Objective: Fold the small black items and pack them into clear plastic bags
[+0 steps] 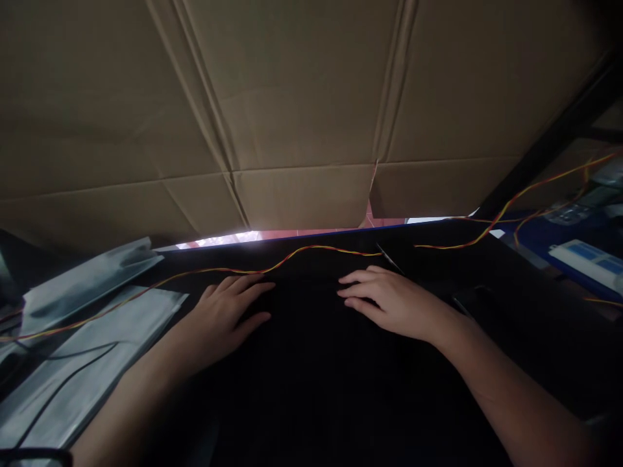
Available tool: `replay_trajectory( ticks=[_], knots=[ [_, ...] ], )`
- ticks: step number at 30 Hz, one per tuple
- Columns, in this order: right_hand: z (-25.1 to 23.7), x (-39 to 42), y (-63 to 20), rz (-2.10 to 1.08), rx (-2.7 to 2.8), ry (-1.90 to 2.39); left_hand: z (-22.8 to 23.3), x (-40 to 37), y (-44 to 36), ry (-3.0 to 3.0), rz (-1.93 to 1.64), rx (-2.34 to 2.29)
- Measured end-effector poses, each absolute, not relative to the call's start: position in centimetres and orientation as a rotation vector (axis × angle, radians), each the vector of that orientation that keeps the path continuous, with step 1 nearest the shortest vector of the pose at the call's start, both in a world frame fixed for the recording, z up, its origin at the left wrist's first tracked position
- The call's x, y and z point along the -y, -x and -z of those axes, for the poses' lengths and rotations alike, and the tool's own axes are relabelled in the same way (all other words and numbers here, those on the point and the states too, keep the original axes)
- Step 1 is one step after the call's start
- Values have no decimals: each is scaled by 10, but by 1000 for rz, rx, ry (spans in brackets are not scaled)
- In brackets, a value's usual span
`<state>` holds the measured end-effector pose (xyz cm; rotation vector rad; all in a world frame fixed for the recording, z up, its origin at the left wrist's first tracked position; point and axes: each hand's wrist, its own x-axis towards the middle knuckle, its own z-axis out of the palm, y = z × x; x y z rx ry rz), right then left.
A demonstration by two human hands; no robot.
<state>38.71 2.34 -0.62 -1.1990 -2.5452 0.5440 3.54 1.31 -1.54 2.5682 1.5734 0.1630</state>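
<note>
My left hand (pixel 228 311) lies flat on a black surface (pixel 311 389), fingers stretched toward the middle and holding nothing. My right hand (pixel 389 301) rests palm down a little to the right, fingers pointing left, also without anything in it. A twisted red-and-yellow wire (pixel 302 250) runs across the surface just beyond both hands' fingertips. A thin dark tool-like piece (pixel 389 259) lies by the right hand's knuckles; it is too dark to identify.
A large sheet of brown cardboard (pixel 292 117) stands behind the surface like a wall. Silvery foil bags (pixel 92 305) lie at the left with a black cable over them. At the right are more red-yellow wires (pixel 540 185) and a white-blue device (pixel 588 256).
</note>
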Motion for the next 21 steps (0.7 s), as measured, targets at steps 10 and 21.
replay_trajectory(
  ticks=[10, 21],
  knots=[
    [26, -25, -365, -281, 2440, 1250, 9, -17, -41, -2657, -344, -1668],
    [-19, -1, -381, -570, 2566, 1169, -30, 16, -25, -2093, 191, -1348]
  ],
)
